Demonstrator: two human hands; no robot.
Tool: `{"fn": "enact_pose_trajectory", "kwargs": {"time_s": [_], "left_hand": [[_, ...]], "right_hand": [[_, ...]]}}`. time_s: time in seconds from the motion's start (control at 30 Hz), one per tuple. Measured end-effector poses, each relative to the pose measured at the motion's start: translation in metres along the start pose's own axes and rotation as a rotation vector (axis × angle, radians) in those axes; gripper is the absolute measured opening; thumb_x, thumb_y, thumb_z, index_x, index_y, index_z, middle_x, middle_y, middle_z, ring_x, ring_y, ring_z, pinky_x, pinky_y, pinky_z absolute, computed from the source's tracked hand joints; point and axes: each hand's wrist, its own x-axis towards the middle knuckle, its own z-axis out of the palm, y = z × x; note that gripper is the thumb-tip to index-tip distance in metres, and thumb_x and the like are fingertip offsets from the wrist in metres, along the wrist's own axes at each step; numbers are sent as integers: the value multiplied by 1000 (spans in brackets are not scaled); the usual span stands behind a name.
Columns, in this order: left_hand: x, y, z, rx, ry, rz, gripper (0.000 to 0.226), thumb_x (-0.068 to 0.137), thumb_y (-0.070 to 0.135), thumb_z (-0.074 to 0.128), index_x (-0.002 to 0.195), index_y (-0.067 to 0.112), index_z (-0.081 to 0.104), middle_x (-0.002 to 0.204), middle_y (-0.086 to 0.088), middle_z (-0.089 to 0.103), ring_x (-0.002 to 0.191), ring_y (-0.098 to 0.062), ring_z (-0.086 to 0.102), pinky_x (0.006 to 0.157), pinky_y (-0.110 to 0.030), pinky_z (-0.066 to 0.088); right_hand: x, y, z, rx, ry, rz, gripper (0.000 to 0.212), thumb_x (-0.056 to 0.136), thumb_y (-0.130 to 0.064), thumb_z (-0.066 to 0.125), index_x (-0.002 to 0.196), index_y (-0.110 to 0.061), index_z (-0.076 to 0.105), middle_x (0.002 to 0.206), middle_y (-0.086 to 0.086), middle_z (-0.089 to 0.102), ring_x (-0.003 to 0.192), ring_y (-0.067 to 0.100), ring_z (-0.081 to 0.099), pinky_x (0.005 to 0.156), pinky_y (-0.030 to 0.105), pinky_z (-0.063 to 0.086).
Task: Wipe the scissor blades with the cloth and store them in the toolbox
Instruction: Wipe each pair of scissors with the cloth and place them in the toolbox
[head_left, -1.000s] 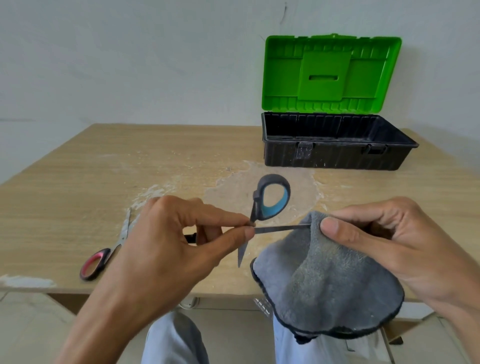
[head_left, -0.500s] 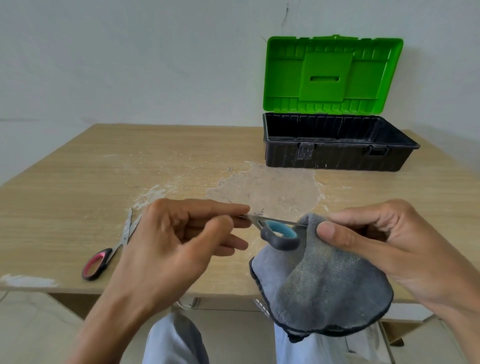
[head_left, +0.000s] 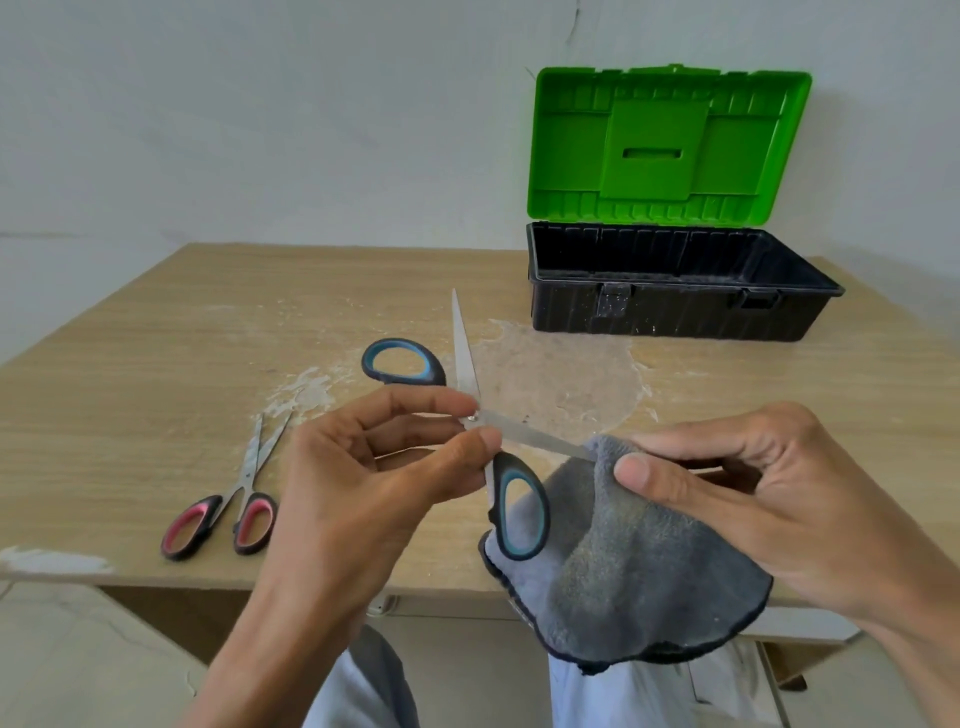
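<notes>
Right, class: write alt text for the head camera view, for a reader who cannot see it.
A left hand pinches open blue-and-black-handled scissors at the pivot while a right hand holds a grey cloth around one blade tip. Red-handled scissors lie on the wooden table at left; a black plastic toolbox, green lid raised, stands behind.

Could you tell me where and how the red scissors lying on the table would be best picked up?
Probably by the handle loops, coming from the near table edge. The red scissors lie flat on the table, loops toward the person and slightly parted blades pointing away, so the thick loops give a safe hold clear of the tips.
</notes>
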Motion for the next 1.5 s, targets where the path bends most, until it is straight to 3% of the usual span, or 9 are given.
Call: {"fn": "enact_pose_trajectory", "kwargs": {"time_s": [0.2, 0.33, 0.43, 0.53, 0.73, 0.8, 0.93, 1.1, 1.5], "left_hand": [[-1, 1, 1, -94, 35, -66, 53, 57, 11, 84, 93, 14, 45, 80, -16, 78, 78, -26, 76, 61, -26, 58], [0, 0, 1, -169, -8, -157, 50, 54, 15, 84, 100, 10, 64, 76, -12, 76, 67, -18, 74, 58, -23, 57], [1, 1, -2, -160, -22, -161, 35, 51, 18, 83, 83, 9, 74, 70, -11, 75, 62, -16, 72, 56, -22, 57], [0, 3, -6, -99, -27, -122, 28, 51, 18, 83, 76, 11, 74, 72, -12, 76, 62, -17, 73, 53, -21, 56], [-4, 8, -6, 87, -99, -37, 21, 59, 16, 84, 76, 7, 75, 76, -15, 77, 64, -20, 73, 46, -19, 49], [-5, 10, -5, 131, -112, -10, 22, 61, 17, 84, 78, 6, 76, 75, -13, 78, 63, -20, 73, 44, -19, 48], [-6, 13, -3, 176, -122, 36, 21, 60, 22, 84, 77, 12, 77, 74, -9, 78, 62, -20, 74, 41, -18, 45], [-8, 20, -4, 212, -137, 46, 25, 58, 27, 84, 80, 18, 78, 74, -6, 78, 63, -20, 74, 40, -17, 44], [-9, 20, -2, 235, -119, 140, 15, 63, 21, 83, 77, 17, 78, 72, -1, 79, 64, -19, 75, 43, -9, 44]], "right_hand": [[-1, 0, -1, -16, 5, -13, 24, 85, -53, 72, 104, -43, 82, 94, -7, 84, 88, 30, 80, 77, 56, 60], [0, 3, -4, -24, 27, -9, 20, 88, -52, 74, 102, -41, 83, 93, 7, 83, 87, 41, 77, 74, 61, 59], [-2, 3, -9, -12, 24, 1, 23, 86, -54, 71, 98, -40, 84, 84, 20, 78, 79, 51, 70, 65, 59, 56], [-4, 4, -16, 75, 47, 27, 25, 84, -49, 73, 100, -34, 85, 90, 19, 81, 85, 47, 74, 76, 56, 58], [-1, -4, -19, 221, 48, 94, 25, 77, -31, 68, 92, -24, 87, 95, 5, 84, 91, 21, 81, 75, 19, 61], [2, -11, -17, 242, 39, 102, 21, 79, -31, 72, 93, -24, 87, 95, 9, 83, 92, 27, 80, 77, 25, 63], [3, -16, -17, 141, 0, 88, 29, 83, -50, 75, 101, -29, 86, 103, 38, 72, 97, 61, 65, 90, 67, 53], [9, -29, -12, 93, -101, 132, 28, 81, -42, 70, 101, -29, 85, 103, -4, 83, 103, 19, 79, 98, 40, 55], [10, -36, -17, 92, -46, 154, 23, 78, -41, 71, 94, -34, 86, 100, -6, 84, 98, 11, 80, 98, 35, 54]]}}
